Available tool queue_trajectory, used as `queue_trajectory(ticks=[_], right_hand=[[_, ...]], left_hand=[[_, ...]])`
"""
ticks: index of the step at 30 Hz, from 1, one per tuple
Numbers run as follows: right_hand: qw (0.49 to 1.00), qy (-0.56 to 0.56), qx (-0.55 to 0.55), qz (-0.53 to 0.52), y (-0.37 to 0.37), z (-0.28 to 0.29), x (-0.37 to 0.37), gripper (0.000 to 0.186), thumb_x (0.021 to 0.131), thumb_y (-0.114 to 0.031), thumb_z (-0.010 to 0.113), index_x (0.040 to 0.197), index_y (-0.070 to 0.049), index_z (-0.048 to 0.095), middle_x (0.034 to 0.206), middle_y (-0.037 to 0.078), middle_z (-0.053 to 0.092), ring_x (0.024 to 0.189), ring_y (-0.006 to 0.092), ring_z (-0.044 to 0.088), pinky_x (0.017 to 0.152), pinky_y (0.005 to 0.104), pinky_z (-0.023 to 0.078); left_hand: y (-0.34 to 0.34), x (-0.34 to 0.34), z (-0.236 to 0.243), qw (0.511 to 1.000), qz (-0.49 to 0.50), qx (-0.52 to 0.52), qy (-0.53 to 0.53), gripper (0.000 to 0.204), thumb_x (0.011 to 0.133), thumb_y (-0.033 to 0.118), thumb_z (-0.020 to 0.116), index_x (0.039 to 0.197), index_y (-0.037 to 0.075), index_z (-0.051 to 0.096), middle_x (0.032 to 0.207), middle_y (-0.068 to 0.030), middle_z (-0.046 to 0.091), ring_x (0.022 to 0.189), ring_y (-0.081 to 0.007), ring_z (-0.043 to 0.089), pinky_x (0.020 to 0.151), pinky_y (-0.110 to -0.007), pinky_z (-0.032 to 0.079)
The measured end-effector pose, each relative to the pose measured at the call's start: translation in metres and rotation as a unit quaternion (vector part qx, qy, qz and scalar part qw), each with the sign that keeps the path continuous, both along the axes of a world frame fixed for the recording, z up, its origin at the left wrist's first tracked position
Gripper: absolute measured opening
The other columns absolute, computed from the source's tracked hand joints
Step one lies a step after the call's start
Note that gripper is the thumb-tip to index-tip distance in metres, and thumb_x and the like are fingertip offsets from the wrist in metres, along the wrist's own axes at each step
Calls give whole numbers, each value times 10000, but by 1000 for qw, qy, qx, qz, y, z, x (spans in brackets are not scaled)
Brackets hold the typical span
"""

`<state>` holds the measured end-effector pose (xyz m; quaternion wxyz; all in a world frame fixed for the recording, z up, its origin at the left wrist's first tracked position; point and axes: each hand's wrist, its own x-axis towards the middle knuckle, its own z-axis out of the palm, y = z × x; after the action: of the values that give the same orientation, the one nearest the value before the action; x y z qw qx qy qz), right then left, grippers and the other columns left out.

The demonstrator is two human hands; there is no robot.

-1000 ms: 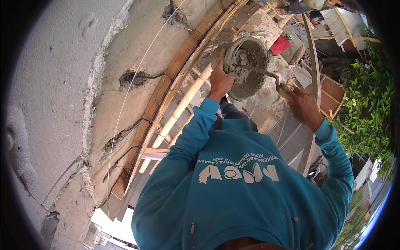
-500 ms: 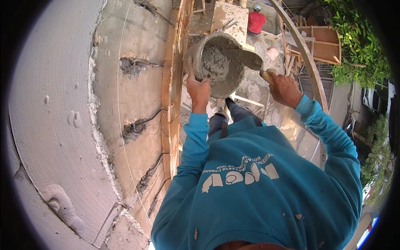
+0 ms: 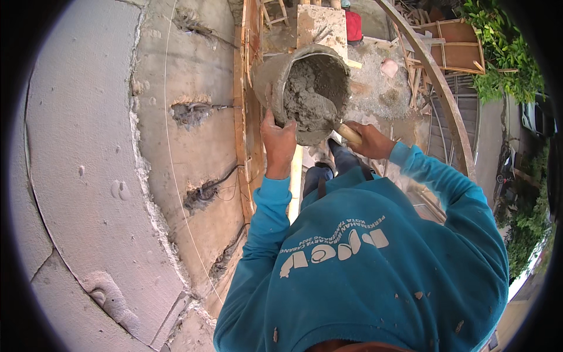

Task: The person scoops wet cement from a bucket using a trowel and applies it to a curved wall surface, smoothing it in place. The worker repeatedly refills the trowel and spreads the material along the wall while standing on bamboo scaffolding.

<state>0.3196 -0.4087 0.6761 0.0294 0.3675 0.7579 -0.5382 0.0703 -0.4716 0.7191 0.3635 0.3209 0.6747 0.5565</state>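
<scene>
My left hand (image 3: 280, 142) grips the near left side of a grey bucket (image 3: 271, 82), which is tilted so its mouth faces right. Wet grey mortar (image 3: 302, 97) fills part of the bucket. My right hand (image 3: 371, 141) is closed around the light wooden handle of a trowel (image 3: 350, 134) at the bucket's near right rim. The trowel's blade is sunk in the mortar or coated with it, so little of its metal shows.
On the left stands a grey block wall (image 3: 88, 146) beside a rough wall strip with chipped hollows and a taut string (image 3: 170, 129). A wooden board (image 3: 241, 117) edges that strip. Far below are a person in red (image 3: 353, 27), a curved beam (image 3: 441, 88) and scrap timber.
My right hand has come left and lower, bringing the trowel from above the bucket's right rim into the mortar. My left hand still holds the bucket.
</scene>
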Motion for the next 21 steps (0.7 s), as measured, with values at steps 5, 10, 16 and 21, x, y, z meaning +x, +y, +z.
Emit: queue_trajectory(ticks=[5, 10, 16, 21], right_hand=[[1000, 27, -3, -11, -7, 4, -10, 592, 835, -142, 671, 1351, 55, 458, 1130, 283, 634, 990, 378, 656, 897, 418, 504], [999, 26, -13, -32, -8, -7, -22, 611, 827, -138, 680, 1361, 52, 454, 1150, 263, 634, 1028, 340, 645, 927, 392, 486], [998, 55, -39, 14, 5, 5, -14, 573, 834, -123, 685, 1350, 18, 481, 1234, 212, 597, 1097, 276, 602, 971, 376, 456], [998, 57, -40, -7, 1, -2, -22, 561, 845, -141, 672, 1362, -26, 484, 1096, 182, 640, 926, 253, 644, 841, 367, 508]], left_hand=[[5, -18, 5, 997, 19, -14, -72, 530, 782, -89, 565, 1308, -94, 495, 1160, -165, 636, 994, -213, 625, 897, -312, 479], [5, -6, 2, 1000, 20, -10, -3, 508, 763, -73, 574, 1267, -97, 517, 1124, -167, 647, 972, -209, 624, 881, -317, 480], [6, -9, 1, 990, 60, -3, -128, 535, 786, -80, 564, 1315, -71, 485, 1126, -142, 646, 972, -186, 621, 876, -301, 485], [13, -5, -2, 990, 42, -52, -123, 544, 791, -80, 569, 1328, -58, 484, 1153, -125, 638, 1028, -181, 609, 901, -291, 472]])
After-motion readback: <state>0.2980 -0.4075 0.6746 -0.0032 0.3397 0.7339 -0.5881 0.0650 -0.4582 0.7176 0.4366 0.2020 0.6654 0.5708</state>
